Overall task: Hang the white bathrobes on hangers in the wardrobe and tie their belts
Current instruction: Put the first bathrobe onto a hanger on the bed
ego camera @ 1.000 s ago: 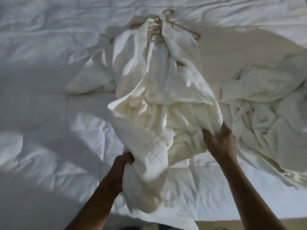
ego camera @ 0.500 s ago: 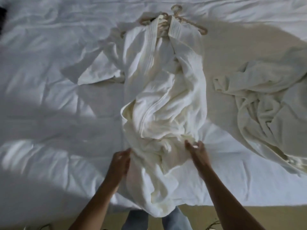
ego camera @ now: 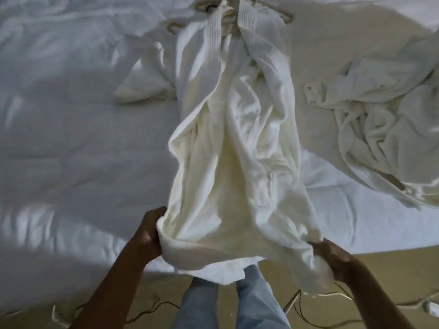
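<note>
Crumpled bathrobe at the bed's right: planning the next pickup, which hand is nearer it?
Right. The right hand grips the hem of the hangered bathrobe, below-left of the crumpled bathrobe; the left hand grips that hem farther left.

I see one bathrobe (ego camera: 237, 143) lying down the middle of the bed (ego camera: 71, 138), hanger (ego camera: 282, 15) at the far end. My left hand (ego camera: 148, 236) and right hand (ego camera: 332, 260) grip its near corners. A second bathrobe (ego camera: 384, 115) lies heaped to the right.
</note>
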`<action>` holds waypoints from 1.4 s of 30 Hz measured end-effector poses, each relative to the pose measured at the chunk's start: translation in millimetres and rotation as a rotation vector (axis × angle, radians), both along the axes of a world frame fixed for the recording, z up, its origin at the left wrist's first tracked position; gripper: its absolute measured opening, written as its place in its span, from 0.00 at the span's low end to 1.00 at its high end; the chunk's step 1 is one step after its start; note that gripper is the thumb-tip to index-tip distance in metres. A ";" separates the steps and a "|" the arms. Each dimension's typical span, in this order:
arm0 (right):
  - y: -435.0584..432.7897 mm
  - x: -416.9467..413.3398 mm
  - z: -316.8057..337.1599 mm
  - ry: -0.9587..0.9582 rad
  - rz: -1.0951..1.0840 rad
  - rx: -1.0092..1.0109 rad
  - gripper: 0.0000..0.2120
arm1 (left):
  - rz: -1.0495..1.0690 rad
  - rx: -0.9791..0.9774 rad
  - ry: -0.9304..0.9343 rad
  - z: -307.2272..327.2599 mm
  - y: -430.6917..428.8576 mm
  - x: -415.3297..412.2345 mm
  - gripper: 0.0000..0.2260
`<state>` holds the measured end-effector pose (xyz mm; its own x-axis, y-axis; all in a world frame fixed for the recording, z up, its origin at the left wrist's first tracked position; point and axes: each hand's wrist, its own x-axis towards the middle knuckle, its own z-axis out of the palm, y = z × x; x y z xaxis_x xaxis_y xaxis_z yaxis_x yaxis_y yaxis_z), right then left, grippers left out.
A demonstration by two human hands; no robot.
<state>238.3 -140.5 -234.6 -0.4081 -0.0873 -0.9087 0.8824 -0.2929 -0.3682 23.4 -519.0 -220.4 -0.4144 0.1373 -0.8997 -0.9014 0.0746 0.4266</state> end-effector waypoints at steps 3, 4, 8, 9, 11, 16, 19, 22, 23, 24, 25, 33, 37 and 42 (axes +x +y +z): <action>-2.8 63.9 -18.6 -0.173 0.314 0.513 0.30 | -0.370 -0.435 0.026 -28.5 -40.4 12.4 0.13; -7.6 73.6 -26.4 -0.197 0.361 0.642 0.29 | -0.477 -0.604 0.086 -36.3 -47.6 18.8 0.11; -47.2 36.1 -37.9 -0.062 0.265 0.988 0.35 | -0.387 -0.559 0.221 -48.3 -36.8 35.7 0.31; -60.8 17.4 -38.3 -0.006 0.231 0.984 0.42 | -0.383 -0.505 0.225 -51.4 -29.6 37.6 0.35; -87.4 -25.6 -37.4 0.060 0.338 1.038 0.57 | -0.460 -0.462 0.259 -50.9 -11.0 40.8 0.36; -97.2 -76.4 -50.6 0.234 0.529 1.273 0.30 | -0.482 -0.491 0.553 -28.0 38.0 58.0 0.35; -85.1 -70.2 -38.2 0.286 0.562 1.381 0.18 | -0.832 -0.563 0.847 -30.3 25.1 86.9 0.40; -90.0 -41.6 -26.4 0.258 0.710 1.335 0.18 | -1.218 -0.637 0.906 -51.0 -17.3 109.5 0.47; -93.1 -31.3 -23.0 0.230 0.819 1.230 0.18 | -1.306 -0.661 0.889 -56.0 -28.4 112.4 0.46; -91.7 -24.3 -20.1 0.203 0.937 1.094 0.18 | -1.353 -0.664 0.917 -58.9 -34.5 111.2 0.42; -86.0 -22.1 -18.4 0.166 1.034 0.963 0.17 | -1.342 -0.657 0.971 -60.2 -36.5 105.2 0.34; 11.7 -179.9 -27.2 0.261 0.143 1.151 0.24 | -0.727 -0.665 0.959 -41.5 70.0 -40.0 0.22; 61.2 -251.4 -49.2 0.160 0.145 1.087 0.44 | -1.074 -0.692 0.707 -71.0 129.4 -64.2 0.32; 49.8 -273.6 -6.6 0.437 -0.077 1.291 0.21 | -0.731 -0.441 0.440 -67.5 157.8 -66.1 0.03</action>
<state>-35.3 -90.7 -241.2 -0.6462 0.7534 -0.1217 0.6215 0.4270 -0.6568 -42.7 -361.2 -287.9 -0.6735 0.1818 -0.7165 -0.3343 0.7896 0.5146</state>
